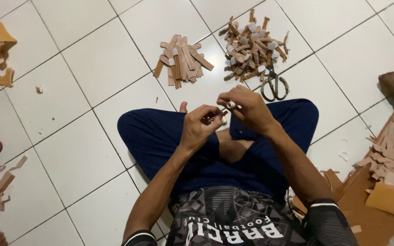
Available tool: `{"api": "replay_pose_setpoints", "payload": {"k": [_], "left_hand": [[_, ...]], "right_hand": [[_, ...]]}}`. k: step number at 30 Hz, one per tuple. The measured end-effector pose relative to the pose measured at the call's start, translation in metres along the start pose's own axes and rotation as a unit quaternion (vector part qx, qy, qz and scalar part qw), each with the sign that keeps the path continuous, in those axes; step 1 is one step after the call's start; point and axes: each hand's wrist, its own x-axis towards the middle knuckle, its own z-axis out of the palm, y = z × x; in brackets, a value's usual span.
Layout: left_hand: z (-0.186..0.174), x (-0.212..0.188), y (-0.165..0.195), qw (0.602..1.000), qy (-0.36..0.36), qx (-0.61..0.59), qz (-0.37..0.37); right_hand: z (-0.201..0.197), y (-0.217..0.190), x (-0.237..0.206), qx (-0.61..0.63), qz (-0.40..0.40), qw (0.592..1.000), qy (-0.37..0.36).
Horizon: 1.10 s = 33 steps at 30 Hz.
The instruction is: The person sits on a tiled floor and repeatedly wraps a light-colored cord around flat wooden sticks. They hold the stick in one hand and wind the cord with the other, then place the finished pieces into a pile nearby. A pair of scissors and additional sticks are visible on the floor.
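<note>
1. I sit cross-legged on the white tiled floor [83, 159], and my two hands meet just above my knees.
2. My left hand [199, 127] is closed, its fingers pinching a small thin piece [223, 119] with a pale tip.
3. My right hand [247, 107] is closed too, gripping a little white cap [230, 105] between thumb and fingers, just beside the piece in my left hand.
4. At my right side lie sheets and scraps of brown cardboard [379, 191] on the floor.
5. In front of my knees lie scissors [273, 84] on the tile.
6. Farther, touching the scissors, there is a heap of twisted brown sticks with white caps [251, 45].
7. To the left of it, a little apart, lies a pile of flat brown strips [183, 61].
8. No box or tray holds these; both piles rest directly on the floor.
</note>
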Motion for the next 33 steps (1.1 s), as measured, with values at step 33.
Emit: {"api": "replay_pose_setpoints", "payload": {"k": [33], "left_hand": [[-0.01, 0.028, 0.0, 0.983, -0.051, -0.058, -0.164]], "right_hand": [[0.012, -0.011, -0.014, 0.036, -0.035, 0.999, 0.02]]}}
